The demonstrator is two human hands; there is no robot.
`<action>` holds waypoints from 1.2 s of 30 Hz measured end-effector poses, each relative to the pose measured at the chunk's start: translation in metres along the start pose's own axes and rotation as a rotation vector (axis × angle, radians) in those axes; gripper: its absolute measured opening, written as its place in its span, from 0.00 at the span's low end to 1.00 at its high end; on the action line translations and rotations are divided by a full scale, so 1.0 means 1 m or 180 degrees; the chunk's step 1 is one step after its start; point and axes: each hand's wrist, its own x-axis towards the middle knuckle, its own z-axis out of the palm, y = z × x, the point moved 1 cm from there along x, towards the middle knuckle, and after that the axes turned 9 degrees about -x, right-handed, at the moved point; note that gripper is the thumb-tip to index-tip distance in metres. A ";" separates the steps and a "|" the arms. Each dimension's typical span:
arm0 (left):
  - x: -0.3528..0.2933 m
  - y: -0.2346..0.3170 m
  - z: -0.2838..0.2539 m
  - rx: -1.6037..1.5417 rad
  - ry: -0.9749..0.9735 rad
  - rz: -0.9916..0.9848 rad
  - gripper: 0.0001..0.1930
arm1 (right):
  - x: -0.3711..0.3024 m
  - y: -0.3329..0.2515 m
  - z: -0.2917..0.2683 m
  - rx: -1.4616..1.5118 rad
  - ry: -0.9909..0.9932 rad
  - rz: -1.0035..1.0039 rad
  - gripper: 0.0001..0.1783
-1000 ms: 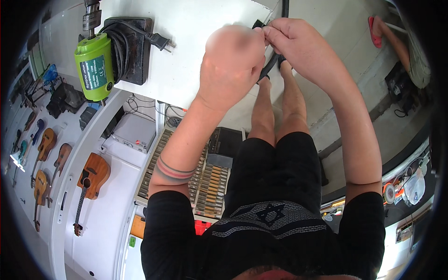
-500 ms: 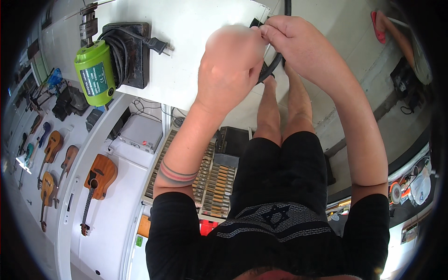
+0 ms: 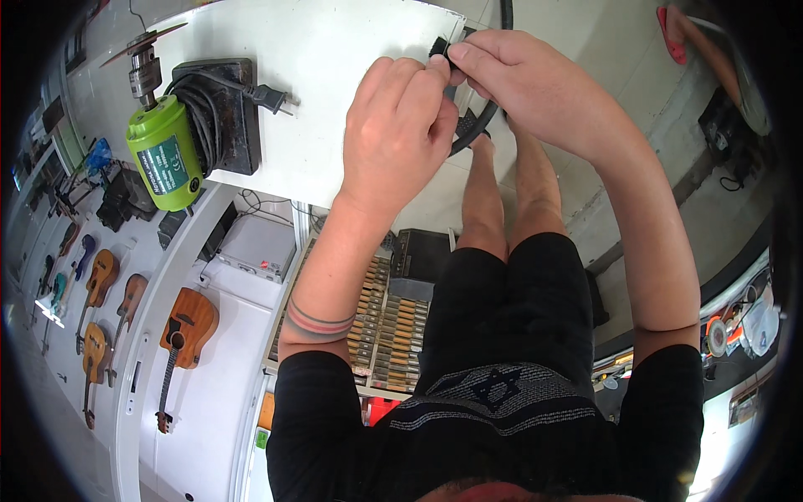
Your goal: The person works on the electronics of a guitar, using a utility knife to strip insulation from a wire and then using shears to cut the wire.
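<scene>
The largest thing by the hands is a long white tabletop (image 3: pixel 314 125) with a rounded far edge; the person works at its right-hand end. Well off to the left, a brown wooden acoustic guitar (image 3: pixel 192 322) stands against a white surface. On the tabletop's left part is a bright green, barrel-shaped power tool (image 3: pixel 166 155) with a metal chuck and a thin disc, just beside a black rectangular block (image 3: pixel 245 125) with a dark cord coiled against it.

The left hand (image 3: pixel 400 117) and the right hand (image 3: pixel 523 79) meet at the tabletop's right edge, both closed in a fingertip pinch. A thick black curved tube (image 3: pixel 474 138) passes behind the right hand; whether it touches the hand cannot be told. A black two-pin plug (image 3: pixel 270 99) lies near the block, well apart from the fingers.

Smallest is a stubby black piece (image 3: pixel 437 48) between the fingertips, at the tabletop's edge. Both hands seem to grip it, though the fingers hide most of its shape. Good handling here would mean a light, even pinch from both sides, wrists steady, one hand anchoring while the other makes small adjustments, with the thumbs set so the piece remains visible.
</scene>
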 end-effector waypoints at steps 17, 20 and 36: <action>0.001 -0.001 -0.002 0.0042 -0.0062 0.0055 0.18 | 0.000 -0.001 0.002 -0.0106 -0.0019 0.0063 0.19; 0.002 0.000 -0.001 0.0013 -0.0041 0.0075 0.19 | -0.003 0.004 0.011 -0.0578 0.0419 -0.0200 0.19; -0.006 0.006 -0.006 0.0127 -0.0097 -0.0029 0.24 | -0.010 -0.011 0.020 -0.0366 0.0677 0.0253 0.19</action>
